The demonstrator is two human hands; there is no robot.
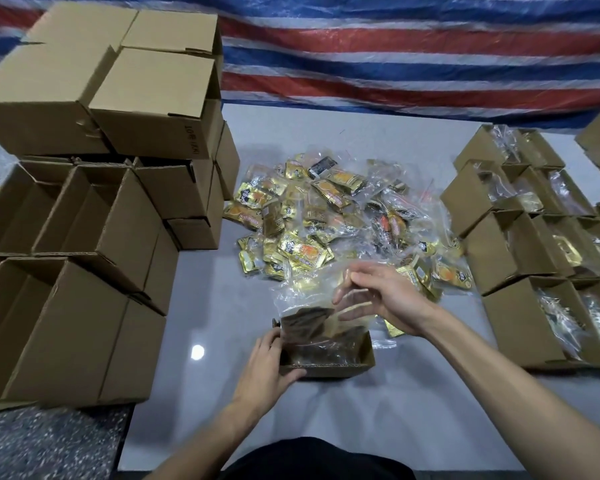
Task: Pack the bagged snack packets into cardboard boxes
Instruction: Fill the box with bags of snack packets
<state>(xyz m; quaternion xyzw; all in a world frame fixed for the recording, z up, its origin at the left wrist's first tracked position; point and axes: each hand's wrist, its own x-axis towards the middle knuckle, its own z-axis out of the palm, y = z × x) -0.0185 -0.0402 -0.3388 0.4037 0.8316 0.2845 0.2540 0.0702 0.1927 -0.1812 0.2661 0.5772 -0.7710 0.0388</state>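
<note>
A small open cardboard box [333, 369] stands on the grey floor in front of me. My left hand [269, 367] grips its left wall, thumb over the rim. A clear plastic bag of snack packets [312, 299] stands partly inside the box, its upper part sticking up above the rim. My right hand [378, 299] hovers over the bag's top with fingers spread and loosely bent, blurred; whether it touches the plastic I cannot tell. Behind the box lies a heap of bagged gold snack packets [340, 216].
Stacks of empty open cardboard boxes [84, 237] rise on the left, some closed ones on top. On the right stand rows of boxes with bags inside [541, 244]. A red, white and blue striped tarp [395, 53] hangs behind. Speckled floor shows at lower left.
</note>
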